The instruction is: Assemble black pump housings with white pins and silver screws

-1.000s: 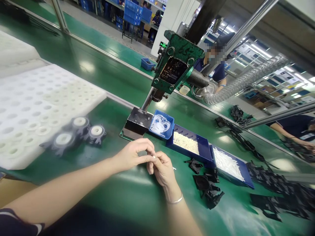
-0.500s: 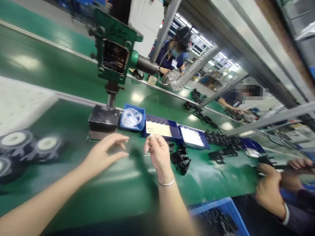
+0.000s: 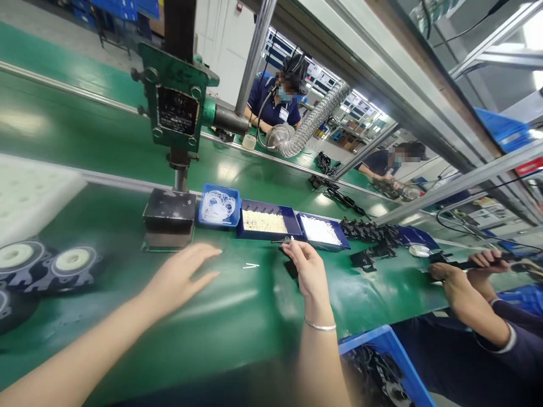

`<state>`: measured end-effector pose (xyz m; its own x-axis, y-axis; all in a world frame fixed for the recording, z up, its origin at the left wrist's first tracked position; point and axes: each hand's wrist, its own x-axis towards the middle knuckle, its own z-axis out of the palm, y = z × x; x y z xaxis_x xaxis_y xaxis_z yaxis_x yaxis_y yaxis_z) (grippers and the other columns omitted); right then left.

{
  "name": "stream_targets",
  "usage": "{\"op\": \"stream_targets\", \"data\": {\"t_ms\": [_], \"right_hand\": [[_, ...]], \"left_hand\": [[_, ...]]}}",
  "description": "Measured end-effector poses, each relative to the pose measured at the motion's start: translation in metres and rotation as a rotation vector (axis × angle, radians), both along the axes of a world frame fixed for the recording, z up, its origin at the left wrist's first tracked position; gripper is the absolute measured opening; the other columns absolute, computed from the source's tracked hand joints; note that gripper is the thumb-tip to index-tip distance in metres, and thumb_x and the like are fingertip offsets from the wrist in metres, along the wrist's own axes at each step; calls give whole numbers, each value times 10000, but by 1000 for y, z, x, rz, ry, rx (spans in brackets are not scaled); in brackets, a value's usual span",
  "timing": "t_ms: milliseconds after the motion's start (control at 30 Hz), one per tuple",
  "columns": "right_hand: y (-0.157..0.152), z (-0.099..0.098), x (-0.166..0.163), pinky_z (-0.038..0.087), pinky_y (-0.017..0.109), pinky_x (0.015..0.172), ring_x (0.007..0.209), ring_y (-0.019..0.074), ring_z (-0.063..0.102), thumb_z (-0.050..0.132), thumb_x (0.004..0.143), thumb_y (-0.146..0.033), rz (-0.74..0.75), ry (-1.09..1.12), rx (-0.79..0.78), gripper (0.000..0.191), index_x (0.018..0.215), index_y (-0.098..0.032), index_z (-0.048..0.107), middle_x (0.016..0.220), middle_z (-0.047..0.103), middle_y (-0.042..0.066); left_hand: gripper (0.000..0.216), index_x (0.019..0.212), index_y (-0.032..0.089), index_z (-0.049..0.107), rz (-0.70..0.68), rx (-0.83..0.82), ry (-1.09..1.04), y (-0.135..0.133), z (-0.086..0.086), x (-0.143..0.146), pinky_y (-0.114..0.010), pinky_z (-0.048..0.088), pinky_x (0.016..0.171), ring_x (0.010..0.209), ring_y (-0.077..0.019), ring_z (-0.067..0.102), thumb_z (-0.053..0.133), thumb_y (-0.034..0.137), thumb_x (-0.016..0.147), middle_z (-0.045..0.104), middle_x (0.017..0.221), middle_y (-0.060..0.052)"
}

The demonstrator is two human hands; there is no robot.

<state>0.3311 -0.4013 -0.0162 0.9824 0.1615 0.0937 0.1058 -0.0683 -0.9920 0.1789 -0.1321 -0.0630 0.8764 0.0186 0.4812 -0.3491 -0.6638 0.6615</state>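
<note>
My left hand (image 3: 180,278) hovers over the green bench with its fingers stretched out and nothing in it. My right hand (image 3: 306,270) is closed in a pinch on a small white piece, held just in front of the blue tray of cream pellets (image 3: 265,222). Black plastic parts (image 3: 292,267) lie under and behind that hand. A thin white pin (image 3: 250,265) lies on the bench between my hands. Black round housings with white centres (image 3: 68,264) sit at the left.
A green hand press (image 3: 176,121) stands on its black base (image 3: 168,210). Blue trays hold white rings (image 3: 218,206) and white pins (image 3: 321,231). White foam tray (image 3: 29,192) at far left. A co-worker's hands (image 3: 456,280) work at the right; a blue bin (image 3: 382,367) is near me.
My hands have come apart: the left opened and drew back left, the right carried the small white piece toward the trays. The view swung right, bringing a co-worker's hands into sight.
</note>
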Motion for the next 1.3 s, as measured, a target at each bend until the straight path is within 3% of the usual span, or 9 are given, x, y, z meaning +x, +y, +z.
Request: {"op": "stream_targets", "data": {"t_ms": [167,267,367,500,567,667,767,1033,1300], "right_hand": [[57,22,-59,578,378,907,891,191,712,746,812,-409,405,94,20,213,855,-200,735,1170,661,72],[95,16,-79,575,388,913,848,178,704,787,762,-419,663,284,156,247,814,-188,718,999,705,46],[117,11,-76,548,396,960,867,172,707,788,766,-403,741,375,286,243,836,-185,707,898,722,32],[122,12,-64,564,357,932,868,163,717,746,820,-372,564,168,329,197,872,-184,713,1091,716,68],[120,9,-60,608,311,753,711,149,716,698,868,-377,466,94,305,191,892,-187,682,916,746,48],[120,-4,-57,534,234,479,458,124,631,655,904,-391,494,146,202,206,909,-186,632,629,690,-12],[123,-19,-59,513,219,468,437,105,602,647,909,-397,558,149,65,224,909,-173,640,610,670,-16],[128,-26,-68,507,220,505,473,101,606,594,937,-380,546,-38,-152,195,961,-198,661,631,650,-23],[128,-27,-72,497,224,495,456,106,598,564,955,-369,530,-96,-185,184,951,-205,648,614,641,-26]], "left_hand": [[684,1540,199,254,-29,216,-151,-11,-4,0,-490,403,1141,1401,-319,419,572,318,946,405,1535,-162],[664,1551,213,240,3,219,-174,-8,-12,0,-478,480,1071,1312,-322,529,533,331,967,492,1474,-163],[675,1523,221,327,100,107,-75,2,-17,3,-493,530,992,1191,-345,623,562,459,937,589,1378,-160],[758,1478,248,401,226,-402,201,5,-3,3,-517,511,1011,1205,-347,614,651,576,842,621,1340,-135],[642,1406,227,483,192,-841,321,3,8,3,-487,535,990,1190,-318,628,615,565,876,642,1308,-131],[470,1208,134,609,74,-1409,400,1,18,7,-471,565,953,1080,-292,688,571,510,929,704,1172,-170],[370,1143,123,630,17,-1653,408,2,17,11,-444,555,984,1035,-260,706,575,435,951,728,1105,-165],[335,1147,144,617,-17,-1619,354,1,11,9,-399,553,974,1085,-242,679,548,422,974,715,1146,-147],[363,1196,181,618,-33,-1474,301,-4,11,8,-393,533,983,1188,-256,620,538,455,972,689,1207,-117]]}}
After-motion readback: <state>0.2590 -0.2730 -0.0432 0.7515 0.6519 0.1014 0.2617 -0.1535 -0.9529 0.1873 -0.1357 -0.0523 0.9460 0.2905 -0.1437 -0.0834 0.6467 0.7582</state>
